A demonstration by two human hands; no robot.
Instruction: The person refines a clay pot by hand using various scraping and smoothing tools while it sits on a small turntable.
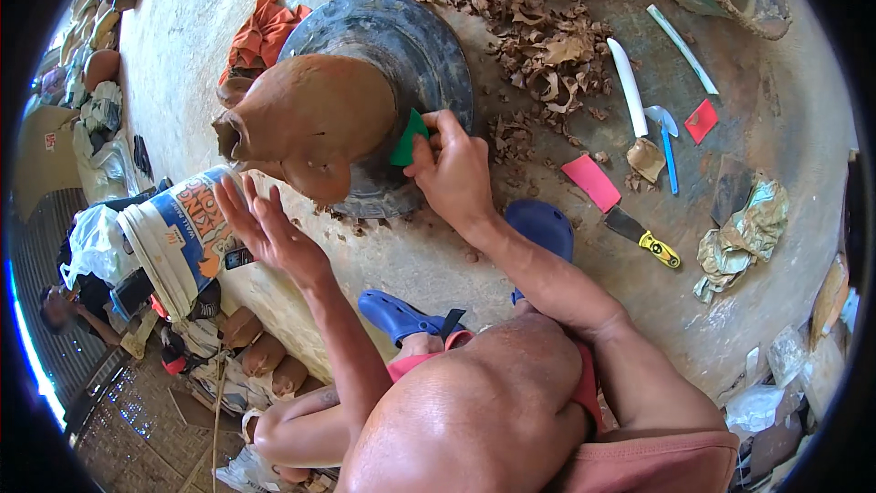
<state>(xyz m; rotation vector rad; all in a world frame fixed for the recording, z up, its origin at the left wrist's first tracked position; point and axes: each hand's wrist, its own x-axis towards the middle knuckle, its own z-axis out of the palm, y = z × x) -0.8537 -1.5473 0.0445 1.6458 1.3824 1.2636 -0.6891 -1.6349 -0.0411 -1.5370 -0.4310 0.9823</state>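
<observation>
A brown clay piece (pixel 315 114), shaped like an animal with a snout and ear-like flaps, lies on a dark round turntable (pixel 383 23). My right hand (pixel 452 173) grips a small green flexible card (pixel 406 132) at the right side of the clay, over the turntable. My left hand (pixel 283 233) is raised just below and left of the snout, fingers apart with nothing in them; whether they touch the clay I cannot tell. Loose tools lie to the right: a white strip (pixel 625 82), a blue-handled tool (pixel 671 164), a pink card (pixel 593 184) and a yellow-handled scraper (pixel 657 246).
Clay shavings (pixel 547 46) litter the floor. A printed bucket (pixel 164 246) stands left, near another person (pixel 64 310). Two basins (pixel 766 0) are at the top. An orange cloth (pixel 260 27), crumpled paper (pixel 739 246) and blue clogs (pixel 392 315) lie around; clay pieces (pixel 260 356) are at lower left.
</observation>
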